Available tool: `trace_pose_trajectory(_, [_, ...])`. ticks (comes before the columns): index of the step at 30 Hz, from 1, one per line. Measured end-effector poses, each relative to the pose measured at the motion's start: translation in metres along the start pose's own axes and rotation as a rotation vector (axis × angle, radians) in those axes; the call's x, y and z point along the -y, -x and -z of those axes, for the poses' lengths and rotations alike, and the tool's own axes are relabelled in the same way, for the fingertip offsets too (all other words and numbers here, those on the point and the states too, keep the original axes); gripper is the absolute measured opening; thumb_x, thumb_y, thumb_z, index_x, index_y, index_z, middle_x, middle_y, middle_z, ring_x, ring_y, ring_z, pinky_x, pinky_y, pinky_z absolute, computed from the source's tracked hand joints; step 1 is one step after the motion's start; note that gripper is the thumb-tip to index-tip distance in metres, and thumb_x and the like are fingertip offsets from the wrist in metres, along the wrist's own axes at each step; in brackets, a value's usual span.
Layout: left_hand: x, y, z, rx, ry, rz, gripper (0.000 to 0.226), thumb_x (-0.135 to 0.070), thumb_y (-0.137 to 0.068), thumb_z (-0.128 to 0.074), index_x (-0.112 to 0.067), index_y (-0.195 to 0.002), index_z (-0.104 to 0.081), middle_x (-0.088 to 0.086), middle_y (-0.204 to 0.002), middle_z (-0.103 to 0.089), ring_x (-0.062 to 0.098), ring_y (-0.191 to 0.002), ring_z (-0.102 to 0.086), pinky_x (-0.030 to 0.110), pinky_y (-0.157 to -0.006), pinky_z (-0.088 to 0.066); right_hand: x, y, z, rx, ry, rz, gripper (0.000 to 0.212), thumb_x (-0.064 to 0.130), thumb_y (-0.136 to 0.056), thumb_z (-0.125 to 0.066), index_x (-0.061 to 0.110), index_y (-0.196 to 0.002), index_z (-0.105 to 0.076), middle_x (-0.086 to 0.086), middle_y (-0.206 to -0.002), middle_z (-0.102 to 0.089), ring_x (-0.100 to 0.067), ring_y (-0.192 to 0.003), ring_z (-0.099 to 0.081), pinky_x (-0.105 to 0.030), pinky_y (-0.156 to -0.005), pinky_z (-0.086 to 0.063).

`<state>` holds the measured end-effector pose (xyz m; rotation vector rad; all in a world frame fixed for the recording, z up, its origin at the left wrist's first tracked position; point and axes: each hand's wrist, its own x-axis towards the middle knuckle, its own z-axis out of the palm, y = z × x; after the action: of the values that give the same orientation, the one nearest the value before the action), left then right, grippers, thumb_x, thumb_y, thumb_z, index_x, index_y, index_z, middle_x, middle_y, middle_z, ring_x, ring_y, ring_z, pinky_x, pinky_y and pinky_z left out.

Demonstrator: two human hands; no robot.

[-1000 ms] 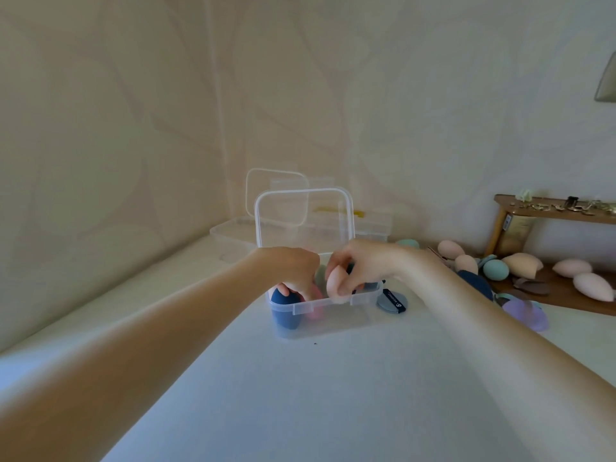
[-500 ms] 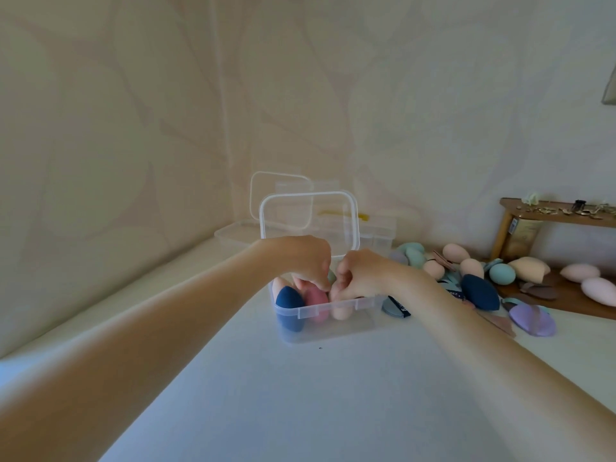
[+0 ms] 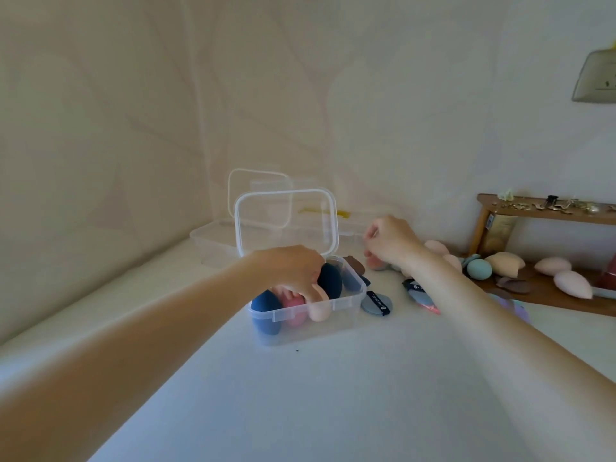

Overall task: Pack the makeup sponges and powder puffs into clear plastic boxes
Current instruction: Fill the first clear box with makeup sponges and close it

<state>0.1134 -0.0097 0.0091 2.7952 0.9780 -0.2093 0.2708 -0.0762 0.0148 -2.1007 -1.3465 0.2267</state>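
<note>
A clear plastic box (image 3: 336, 306) stands open on the white table, its lid (image 3: 286, 221) upright. Inside are a dark blue sponge (image 3: 265, 311), a pink sponge (image 3: 295, 311), a pale beige sponge (image 3: 320, 311), another dark blue sponge (image 3: 330, 281) and a brown puff (image 3: 355, 264). My left hand (image 3: 293, 270) reaches into the box, fingertips down between the pink and beige sponges. My right hand (image 3: 391, 243) hovers right of the box with fingers curled, just over a pink sponge (image 3: 374, 262) in the loose pile; whether it grips that sponge is unclear.
A grey-blue puff (image 3: 376, 303) lies beside the box. A teal sponge (image 3: 479, 269), a peach sponge (image 3: 504, 263) and pale pink sponges (image 3: 573, 284) lie near a low wooden shelf (image 3: 546, 213). A second open clear box (image 3: 213, 238) sits behind, by the wall.
My right hand has left the box and moved right to the loose pile. The pale sponge it carried now lies in the box. My left hand stays inside the box.
</note>
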Motion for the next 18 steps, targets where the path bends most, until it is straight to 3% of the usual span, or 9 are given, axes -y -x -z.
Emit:
trace_pose_trajectory(3, [-0.003, -0.002, -0.003, -0.019, -0.032, -0.008, 0.034, -0.035, -0.084, -0.065, -0.007, -0.103, -0.06, 0.009, -0.099, -0.069, 0.01, -0.058, -0.056, 0.028, -0.082, -0.055, -0.015, 0.0, -0.019, 0.188, 0.206, 0.027, 0.018, 0.004, -0.089, -0.048, 0.004, -0.098, -0.064, -0.011, -0.096, -0.061, -0.021, -0.083, -0.053, -0.023, -0.063, -0.041])
trace_pose_trajectory(5, [-0.004, -0.003, -0.004, -0.028, -0.039, -0.005, 0.035, -0.035, -0.085, -0.064, -0.005, -0.103, -0.062, 0.007, -0.094, -0.066, 0.011, -0.06, -0.055, 0.027, -0.083, -0.054, -0.023, 0.0, -0.034, 0.253, 0.242, 0.045, 0.011, 0.013, -0.091, -0.051, 0.013, -0.086, -0.06, -0.004, -0.094, -0.059, -0.021, -0.087, -0.052, -0.026, -0.073, -0.044])
trace_pose_trajectory(6, [-0.004, -0.003, -0.004, -0.032, -0.049, -0.007, 0.035, -0.035, -0.086, -0.063, -0.005, -0.103, -0.062, 0.006, -0.091, -0.065, 0.012, -0.063, -0.055, 0.027, -0.082, -0.053, -0.027, -0.002, -0.039, 0.258, 0.264, 0.048, 0.019, 0.016, -0.092, -0.049, 0.021, -0.074, -0.052, 0.0, -0.085, -0.055, -0.019, -0.081, -0.05, -0.025, -0.069, -0.042])
trace_pose_trajectory(8, [-0.003, -0.003, -0.006, -0.045, -0.081, -0.019, 0.032, -0.037, -0.086, -0.063, -0.008, -0.1, -0.059, 0.003, -0.089, -0.061, 0.016, -0.071, -0.055, 0.025, -0.081, -0.05, -0.035, -0.006, -0.05, 0.228, 0.263, 0.047, 0.027, 0.019, -0.091, -0.046, 0.026, -0.066, -0.039, 0.005, -0.073, -0.047, -0.014, -0.069, -0.044, -0.024, -0.062, -0.037])
trace_pose_trajectory(11, [-0.002, -0.003, -0.009, -0.064, -0.104, -0.041, 0.032, -0.038, -0.085, -0.064, -0.012, -0.101, -0.053, 0.004, -0.093, -0.06, 0.02, -0.081, -0.057, 0.028, -0.085, -0.051, -0.038, -0.005, -0.053, 0.072, 0.175, 0.033, 0.001, 0.016, -0.088, -0.053, 0.016, -0.087, -0.052, -0.002, -0.091, -0.057, -0.021, -0.083, -0.052, -0.032, -0.073, -0.044])
trace_pose_trajectory(13, [0.0, -0.002, -0.009, -0.073, -0.091, -0.053, 0.034, -0.037, -0.084, -0.065, -0.015, -0.104, -0.049, 0.004, -0.096, -0.059, 0.021, -0.083, -0.056, 0.029, -0.085, -0.051, -0.035, -0.004, -0.046, -0.046, 0.075, 0.032, 0.011, 0.011, -0.085, -0.058, 0.013, -0.096, -0.06, -0.006, -0.099, -0.063, -0.02, -0.086, -0.053, -0.029, -0.071, -0.042])
trace_pose_trajectory(15, [0.003, -0.003, -0.009, -0.078, -0.079, -0.069, 0.038, -0.036, -0.084, -0.066, -0.015, -0.109, -0.047, 0.004, -0.099, -0.058, 0.018, -0.079, -0.054, 0.023, -0.073, -0.048, -0.026, -0.005, -0.029, -0.121, -0.061, 0.055, 0.019, 0.006, -0.084, -0.059, 0.011, -0.102, -0.065, -0.006, -0.101, -0.065, -0.017, -0.088, -0.052, -0.025, -0.073, -0.038])
trace_pose_trajectory(18, [0.003, -0.006, -0.009, -0.077, -0.042, -0.087, 0.038, -0.034, -0.084, -0.066, -0.017, -0.111, -0.047, 0.003, -0.097, -0.058, 0.011, -0.066, -0.05, 0.015, -0.056, -0.039, -0.008, -0.005, -0.003, -0.09, -0.235, 0.077, 0.029, 0.008, -0.084, -0.063, 0.01, -0.113, -0.063, -0.006, -0.107, -0.062, -0.016, -0.091, -0.052, -0.022, -0.071, -0.04])
